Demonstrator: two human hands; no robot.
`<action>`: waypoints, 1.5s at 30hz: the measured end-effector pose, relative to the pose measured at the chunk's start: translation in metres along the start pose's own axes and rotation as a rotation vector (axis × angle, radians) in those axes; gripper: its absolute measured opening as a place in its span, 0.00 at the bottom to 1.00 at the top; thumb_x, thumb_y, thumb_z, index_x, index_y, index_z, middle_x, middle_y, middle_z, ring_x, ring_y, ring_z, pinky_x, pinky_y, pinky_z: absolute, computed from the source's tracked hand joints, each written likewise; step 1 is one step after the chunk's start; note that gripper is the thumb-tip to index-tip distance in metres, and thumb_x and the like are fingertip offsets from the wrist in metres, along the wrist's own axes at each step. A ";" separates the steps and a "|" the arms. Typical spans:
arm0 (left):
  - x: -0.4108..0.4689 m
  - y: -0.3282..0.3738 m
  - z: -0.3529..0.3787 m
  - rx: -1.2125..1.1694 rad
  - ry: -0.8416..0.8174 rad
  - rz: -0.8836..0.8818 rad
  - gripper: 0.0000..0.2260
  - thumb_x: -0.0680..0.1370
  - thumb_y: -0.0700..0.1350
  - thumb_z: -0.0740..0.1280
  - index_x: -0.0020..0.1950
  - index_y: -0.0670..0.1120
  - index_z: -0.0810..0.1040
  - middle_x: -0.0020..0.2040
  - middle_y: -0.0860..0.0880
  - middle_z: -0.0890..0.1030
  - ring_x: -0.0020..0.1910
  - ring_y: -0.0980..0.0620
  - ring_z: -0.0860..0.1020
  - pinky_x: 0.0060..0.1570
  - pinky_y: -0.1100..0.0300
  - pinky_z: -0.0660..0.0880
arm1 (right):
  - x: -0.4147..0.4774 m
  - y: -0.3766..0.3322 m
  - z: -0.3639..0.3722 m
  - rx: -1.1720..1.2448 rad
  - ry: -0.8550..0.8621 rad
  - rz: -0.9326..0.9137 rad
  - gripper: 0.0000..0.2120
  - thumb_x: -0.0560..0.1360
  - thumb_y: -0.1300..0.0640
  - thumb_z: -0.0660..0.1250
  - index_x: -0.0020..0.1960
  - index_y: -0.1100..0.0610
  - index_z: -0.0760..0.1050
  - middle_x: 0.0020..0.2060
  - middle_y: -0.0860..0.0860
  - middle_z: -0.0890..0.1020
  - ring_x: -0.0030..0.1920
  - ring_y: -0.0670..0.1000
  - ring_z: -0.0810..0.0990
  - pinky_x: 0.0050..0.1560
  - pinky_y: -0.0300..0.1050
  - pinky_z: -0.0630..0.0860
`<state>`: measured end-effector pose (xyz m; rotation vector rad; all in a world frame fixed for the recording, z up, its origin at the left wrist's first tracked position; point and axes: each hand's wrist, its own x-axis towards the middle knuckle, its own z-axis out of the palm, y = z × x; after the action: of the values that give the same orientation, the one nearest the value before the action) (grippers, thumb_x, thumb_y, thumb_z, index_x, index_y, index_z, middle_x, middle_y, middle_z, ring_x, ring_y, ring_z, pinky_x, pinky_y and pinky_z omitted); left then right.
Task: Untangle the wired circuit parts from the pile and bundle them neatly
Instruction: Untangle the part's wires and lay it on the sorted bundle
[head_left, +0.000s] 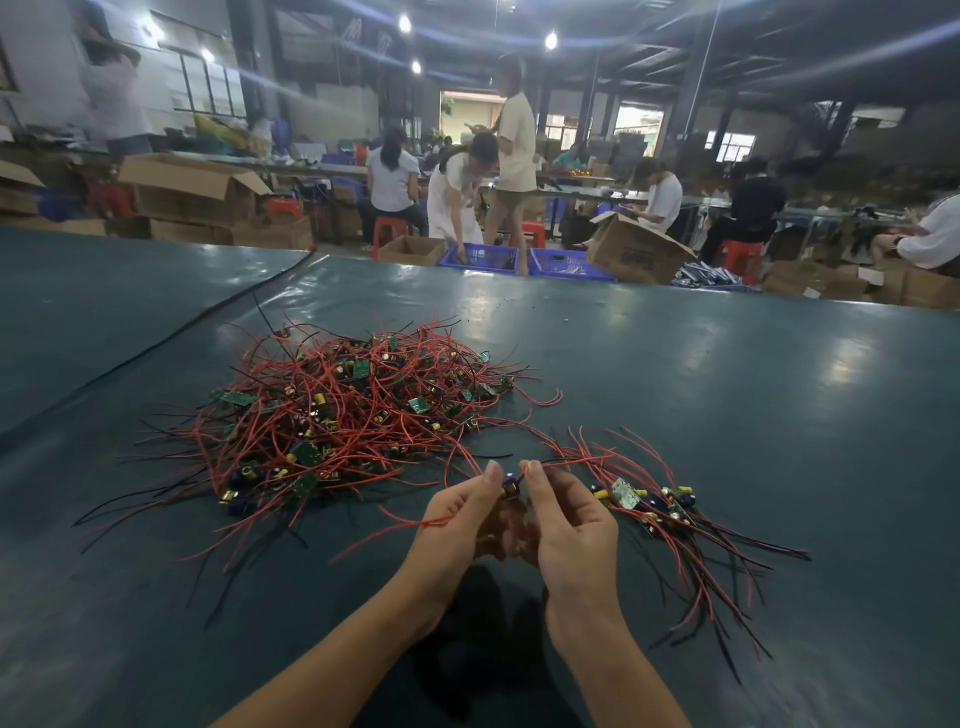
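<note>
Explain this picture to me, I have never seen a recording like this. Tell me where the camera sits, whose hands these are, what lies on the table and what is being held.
There is no machine here: a person works with bare hands, and the single camera is worn on that person's head, looking forward and down. So the left hand and right hand reach in from the bottom edge. Between them they pinch a small circuit part with red wires trailing from it. On the dark green table lies a big tangled pile of red and black wires with little green boards. To the right of the hands lies a smaller group of the same parts, its wires running roughly one way. Behind the table, other people work among cardboard boxes and blue crates.
</note>
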<state>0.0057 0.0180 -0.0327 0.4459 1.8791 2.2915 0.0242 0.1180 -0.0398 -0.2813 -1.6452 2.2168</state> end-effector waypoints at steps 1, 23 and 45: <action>0.003 -0.003 -0.001 0.006 0.024 -0.007 0.19 0.77 0.54 0.62 0.27 0.55 0.81 0.26 0.55 0.78 0.25 0.62 0.74 0.33 0.65 0.71 | 0.000 0.001 0.000 -0.015 0.001 -0.005 0.06 0.72 0.51 0.72 0.37 0.48 0.85 0.34 0.51 0.85 0.38 0.49 0.84 0.42 0.47 0.83; 0.012 -0.022 -0.010 0.070 -0.004 0.050 0.19 0.79 0.39 0.64 0.29 0.49 0.80 0.30 0.49 0.79 0.26 0.57 0.72 0.30 0.66 0.71 | 0.024 0.002 -0.020 -0.038 0.085 0.039 0.10 0.76 0.57 0.71 0.36 0.52 0.85 0.25 0.45 0.72 0.24 0.42 0.65 0.22 0.35 0.62; 0.009 -0.016 -0.010 0.082 -0.024 0.060 0.14 0.73 0.53 0.66 0.37 0.42 0.79 0.30 0.47 0.79 0.27 0.54 0.73 0.31 0.64 0.71 | 0.012 0.003 -0.008 -0.114 -0.065 0.113 0.15 0.71 0.42 0.71 0.34 0.53 0.84 0.30 0.53 0.82 0.31 0.50 0.78 0.33 0.44 0.76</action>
<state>-0.0069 0.0151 -0.0490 0.5450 1.9801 2.2421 0.0159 0.1293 -0.0442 -0.3437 -1.8361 2.2388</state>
